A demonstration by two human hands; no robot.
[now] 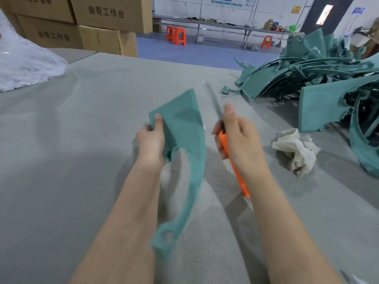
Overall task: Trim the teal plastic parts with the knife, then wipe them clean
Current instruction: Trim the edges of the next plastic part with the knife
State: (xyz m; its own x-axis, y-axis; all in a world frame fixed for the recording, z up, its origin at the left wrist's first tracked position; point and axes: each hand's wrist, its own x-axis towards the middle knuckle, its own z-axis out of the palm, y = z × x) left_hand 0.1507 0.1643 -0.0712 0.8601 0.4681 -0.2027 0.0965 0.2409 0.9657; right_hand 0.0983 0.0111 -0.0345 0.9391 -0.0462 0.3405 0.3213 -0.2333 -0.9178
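Gripping teal part [184,124] by wide far corner with left hand [150,140], above desk [82,160], long axis toward body. Clenching knife [223,142] in right hand [240,136], blade away, just right of part's edge, near-parallel, apart. Judged next: bring blade leftward onto edge.

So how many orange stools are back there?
3 stools: two side by side at the long workbench's left end, one further right; the teal parts pile may hide more.
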